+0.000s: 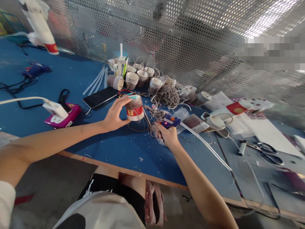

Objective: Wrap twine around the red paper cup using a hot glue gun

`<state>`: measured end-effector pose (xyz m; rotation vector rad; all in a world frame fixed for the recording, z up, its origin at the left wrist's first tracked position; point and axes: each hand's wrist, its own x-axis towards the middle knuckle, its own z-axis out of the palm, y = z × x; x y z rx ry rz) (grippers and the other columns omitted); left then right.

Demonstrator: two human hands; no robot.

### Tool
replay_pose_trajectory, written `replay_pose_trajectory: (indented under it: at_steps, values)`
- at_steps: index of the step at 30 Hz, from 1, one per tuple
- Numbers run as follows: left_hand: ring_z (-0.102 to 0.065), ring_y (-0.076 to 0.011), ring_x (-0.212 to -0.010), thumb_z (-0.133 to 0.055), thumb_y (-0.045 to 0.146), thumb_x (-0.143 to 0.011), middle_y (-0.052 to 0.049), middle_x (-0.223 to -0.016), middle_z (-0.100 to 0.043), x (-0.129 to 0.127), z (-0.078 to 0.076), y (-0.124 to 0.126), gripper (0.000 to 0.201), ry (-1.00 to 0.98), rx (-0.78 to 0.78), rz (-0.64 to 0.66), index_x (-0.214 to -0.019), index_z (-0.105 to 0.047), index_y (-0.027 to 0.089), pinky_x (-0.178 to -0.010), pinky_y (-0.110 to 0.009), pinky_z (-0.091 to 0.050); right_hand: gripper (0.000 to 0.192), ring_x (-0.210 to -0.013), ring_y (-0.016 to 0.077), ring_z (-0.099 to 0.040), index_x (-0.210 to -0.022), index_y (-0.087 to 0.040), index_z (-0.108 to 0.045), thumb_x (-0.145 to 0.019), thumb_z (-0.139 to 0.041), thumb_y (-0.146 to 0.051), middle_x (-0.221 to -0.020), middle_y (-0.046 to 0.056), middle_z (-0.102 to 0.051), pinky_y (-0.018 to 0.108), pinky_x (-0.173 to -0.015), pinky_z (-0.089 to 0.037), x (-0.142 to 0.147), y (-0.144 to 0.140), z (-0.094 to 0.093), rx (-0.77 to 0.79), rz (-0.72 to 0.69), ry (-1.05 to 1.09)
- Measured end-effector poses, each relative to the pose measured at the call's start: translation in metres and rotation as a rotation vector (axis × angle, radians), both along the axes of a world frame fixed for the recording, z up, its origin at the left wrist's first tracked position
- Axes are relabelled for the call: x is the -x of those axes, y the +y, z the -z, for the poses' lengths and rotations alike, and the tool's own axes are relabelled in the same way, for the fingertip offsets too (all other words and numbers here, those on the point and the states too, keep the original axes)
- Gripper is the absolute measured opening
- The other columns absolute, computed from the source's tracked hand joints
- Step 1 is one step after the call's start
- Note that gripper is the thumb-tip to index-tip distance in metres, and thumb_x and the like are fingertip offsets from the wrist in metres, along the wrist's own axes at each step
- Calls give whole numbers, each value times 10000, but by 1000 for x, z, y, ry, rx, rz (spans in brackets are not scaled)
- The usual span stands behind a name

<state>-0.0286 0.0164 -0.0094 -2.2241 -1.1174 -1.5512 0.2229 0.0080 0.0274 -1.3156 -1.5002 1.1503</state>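
Far left on the blue desk [114, 149], a white plug in a pink power strip [62, 116], cord run in for power. Left hand [114, 116] clamped on a red-and-white paper cup half wound in brown twine [134, 108], tipped sideways above the desk, side exposed. Right hand [168, 135] closed round a blue hot-glue gun [171, 121], nozzle toward the cup. Further right, steel scissors [264, 149] lying flat.

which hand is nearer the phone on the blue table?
Left. The left hand holds a twine-wrapped cup just right of the phone, not touching it. The right hand grips a glue gun farther right, beyond the cup.
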Motion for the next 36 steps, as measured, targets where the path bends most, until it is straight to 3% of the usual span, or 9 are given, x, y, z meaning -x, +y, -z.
replay_pose_trajectory:
  at_steps: [9,15,20,26,36]
  values:
    - [-574,-296,-1230,-675,510,-842,-142,-1301,-569,-3,-3,0,725,-42,-53,36,-1434,-337,263,-968,-500,-554,463,-278,83,-403,-354,-217,-466,-749,-681,-331,-290,-23,-439,231,-356,-368,-1,2,3,6,40,24]
    - [-562,-293,-1201,-678,600,-799,-150,-1273,-515,0,3,1,857,-73,-26,43,-1476,-272,266,-964,-482,-563,495,-261,80,-396,-354,-218,-450,-728,-714,-406,-295,-26,-441,237,-342,-366,2,0,-1,21,51,99]
    - [-544,-301,-1180,-690,678,-739,-154,-1258,-490,1,4,2,956,-103,32,23,-1490,-272,260,-989,-495,-540,422,-258,79,-378,-477,-198,-567,-647,-799,-508,-305,-55,-431,244,-334,-399,3,-6,-6,43,-1,255]
    - [-565,-276,-1113,-722,668,-716,-123,-1208,-506,-2,5,5,900,-131,-36,68,-1419,-355,243,-918,-450,-559,496,-280,107,-438,-479,-192,-575,-660,-778,-606,-304,-47,-418,262,-326,-414,3,-14,-8,45,-109,180]
    - [-571,-288,-1209,-782,579,-707,-99,-1234,-416,-6,11,10,841,-277,-10,234,-1389,-377,301,-1023,-494,-544,603,-286,102,-447,-332,-215,-454,-720,-730,-585,-296,-17,-427,271,-396,-438,2,-14,-10,28,-108,67]
